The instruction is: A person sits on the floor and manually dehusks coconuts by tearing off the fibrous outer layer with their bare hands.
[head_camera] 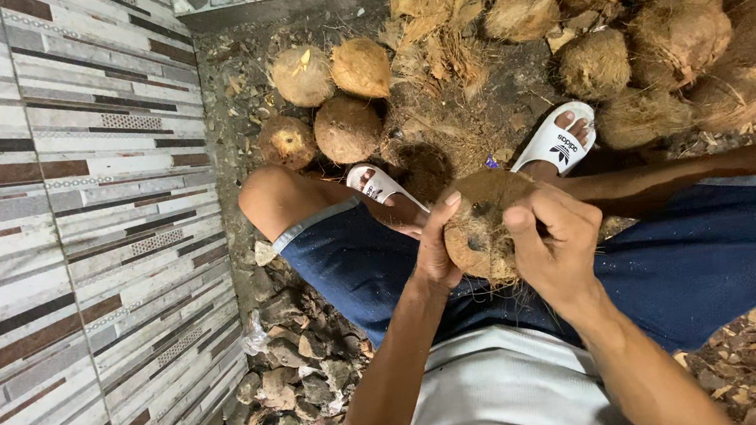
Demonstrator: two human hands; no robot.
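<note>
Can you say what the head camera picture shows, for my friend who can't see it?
A seated person holds a husky coconut between the left hand and right hand, above their knees. More coconuts and loose husk lie on the ground past their white sandals, beside a striped tiled wall.

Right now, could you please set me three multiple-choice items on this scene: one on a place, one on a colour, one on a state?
1. Where is the brown fibrous coconut held?
A. above the lap
B. on the tiled wall
C. in a basket

2. What colour are the slide sandals?
A. red
B. white
C. green

3. How is the held coconut gripped?
A. left hand only
B. right hand only
C. both hands

Answers: 1 A, it sits over the blue shorts; 2 B, both straps are white; 3 C, fingers of both hands wrap it.
</note>
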